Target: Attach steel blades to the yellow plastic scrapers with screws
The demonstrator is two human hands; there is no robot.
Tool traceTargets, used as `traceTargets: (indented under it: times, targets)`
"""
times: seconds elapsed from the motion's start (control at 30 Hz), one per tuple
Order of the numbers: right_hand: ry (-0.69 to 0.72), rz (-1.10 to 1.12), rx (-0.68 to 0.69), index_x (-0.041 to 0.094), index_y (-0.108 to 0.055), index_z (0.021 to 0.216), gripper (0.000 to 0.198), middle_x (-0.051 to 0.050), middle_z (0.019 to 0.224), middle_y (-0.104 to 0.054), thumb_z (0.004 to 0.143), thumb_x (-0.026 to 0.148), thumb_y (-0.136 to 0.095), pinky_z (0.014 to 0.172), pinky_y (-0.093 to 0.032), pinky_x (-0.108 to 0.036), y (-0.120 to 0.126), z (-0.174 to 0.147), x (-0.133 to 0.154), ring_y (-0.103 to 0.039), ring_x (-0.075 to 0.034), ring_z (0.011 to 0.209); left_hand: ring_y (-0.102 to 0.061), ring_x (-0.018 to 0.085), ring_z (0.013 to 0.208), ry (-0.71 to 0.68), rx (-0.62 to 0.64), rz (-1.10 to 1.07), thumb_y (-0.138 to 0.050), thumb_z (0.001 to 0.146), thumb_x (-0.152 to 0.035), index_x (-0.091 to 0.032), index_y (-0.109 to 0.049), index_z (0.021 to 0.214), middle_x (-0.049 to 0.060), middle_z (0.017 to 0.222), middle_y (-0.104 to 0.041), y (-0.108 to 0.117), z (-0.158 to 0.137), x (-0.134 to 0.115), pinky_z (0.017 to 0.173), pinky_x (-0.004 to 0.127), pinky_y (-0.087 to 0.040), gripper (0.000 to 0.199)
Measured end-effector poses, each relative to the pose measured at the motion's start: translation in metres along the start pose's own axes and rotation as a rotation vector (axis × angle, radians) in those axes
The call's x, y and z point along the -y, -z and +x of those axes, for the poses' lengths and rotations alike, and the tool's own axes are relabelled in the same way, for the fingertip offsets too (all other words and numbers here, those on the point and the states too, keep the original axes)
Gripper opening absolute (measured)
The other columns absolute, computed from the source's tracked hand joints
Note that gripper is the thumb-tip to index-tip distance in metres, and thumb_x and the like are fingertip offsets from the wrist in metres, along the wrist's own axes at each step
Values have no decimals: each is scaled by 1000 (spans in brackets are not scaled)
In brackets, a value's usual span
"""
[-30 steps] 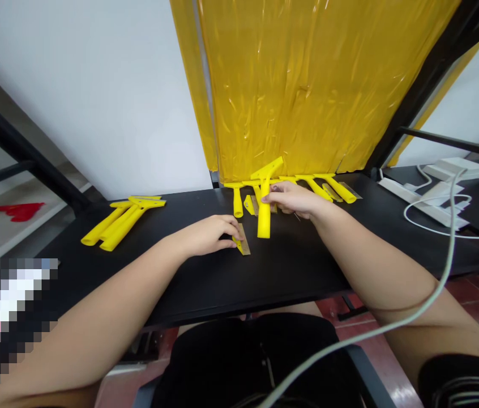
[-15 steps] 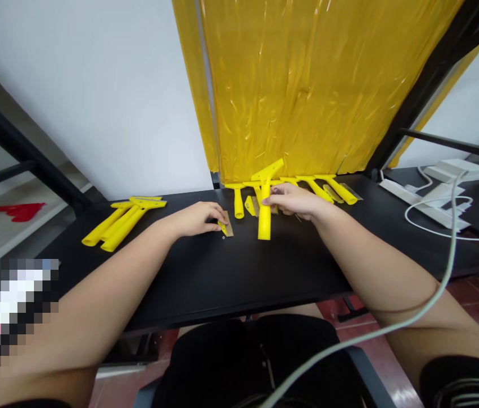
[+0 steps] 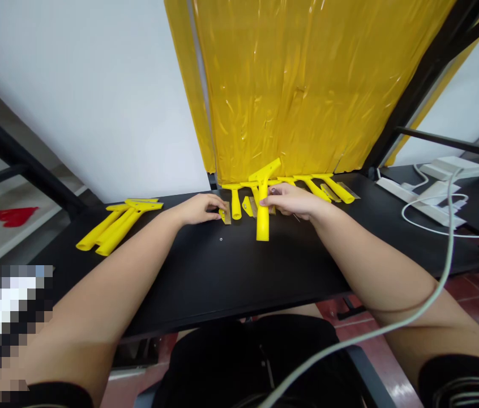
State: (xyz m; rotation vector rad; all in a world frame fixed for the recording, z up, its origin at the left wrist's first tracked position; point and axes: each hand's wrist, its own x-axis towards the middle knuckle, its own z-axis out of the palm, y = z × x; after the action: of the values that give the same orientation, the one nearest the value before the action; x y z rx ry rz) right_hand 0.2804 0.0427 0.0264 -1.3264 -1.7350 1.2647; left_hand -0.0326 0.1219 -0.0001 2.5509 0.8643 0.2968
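Note:
My right hand is closed around a yellow scraper handle, its hollow end down and its T-shaped head tilted up. A thin metal piece also shows at that hand, too small to name. Between the thumb and fingers of my left hand is a small blade piece, a yellow clip with a brownish plate, low over the black table. A tiny metal nut or ring lies just in front of it. Behind my hands, several more yellow scraper handles and blade pieces lie in a row.
Several finished-looking yellow scrapers are piled on the left. White boxes and a power strip with a cable lie on the right. A pale cable hangs across the foreground. Yellow plastic sheeting stands behind the table.
My left hand has moved the blade piece slightly away from me, back from the tiny nut or ring, which now lies uncovered. My right hand keeps the scraper handle in nearly the same place.

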Motion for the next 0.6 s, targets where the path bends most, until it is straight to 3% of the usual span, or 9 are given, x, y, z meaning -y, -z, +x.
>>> traceTargets:
  times: [0.07, 0.13, 0.2, 0.27, 0.33, 0.43, 0.6]
  targets:
    - [5, -7, 6, 19, -62, 78, 18, 1, 66, -56, 87, 27, -74, 39, -16, -25, 1, 1, -1, -29, -5, 42, -68, 23, 117, 74, -53, -36, -70, 85, -44, -18, -74, 118, 13, 130, -71, 2, -4, -4, 98, 36, -56, 42]
    - [9, -17, 8, 19, -61, 77, 18, 1, 66, -56, 88, 28, -74, 39, -15, -25, 1, 1, -1, -29, -4, 41, -72, 22, 100, 193, -95, 1, -71, 83, -43, -16, -73, 109, 11, 113, -76, 7, -12, -14, 89, 34, -57, 38]
    - [6, -20, 7, 19, -61, 78, 18, 1, 66, -56, 88, 28, -74, 38, -15, -25, 1, 1, 0, -29, -4, 41, -72, 19, 86, 272, -54, 29, -70, 83, -43, -17, -73, 96, 7, 97, -78, 10, -23, -29, 82, 31, -56, 30]
    - [1, -15, 0, 19, -62, 80, 16, 1, 67, -57, 87, 27, -74, 38, -16, -25, 0, -1, 2, -30, -5, 42, -71, 18, 83, 269, 103, -21, -70, 83, -46, -19, -75, 97, 4, 92, -78, 8, -35, -47, 78, 28, -55, 31]
    - [-5, -14, -8, 18, -64, 81, 13, 1, 66, -57, 86, 25, -74, 39, -18, -24, -2, -3, 5, -31, -5, 42, -71, 17, 82, 261, 172, -65, -72, 82, -47, -19, -75, 102, 4, 89, -77, 2, -43, -64, 74, 26, -54, 35]
    - [-1, -17, -8, 18, -65, 81, 11, 1, 66, -58, 85, 23, -74, 40, -20, -24, -5, -6, 8, -32, -5, 43, -69, 16, 75, 233, 135, 28, -69, 83, -39, -19, -77, 97, 4, 88, -77, -12, -48, -77, 70, 25, -51, 26]
    - [26, -35, -24, 19, -66, 80, 11, -1, 66, -62, 82, 24, -76, 40, -23, -25, -6, -10, 11, -38, -7, 45, -65, 14, 69, 228, 49, 106, -65, 85, -32, -20, -78, 86, 2, 81, -75, -20, -42, -71, 65, 24, -47, 18]
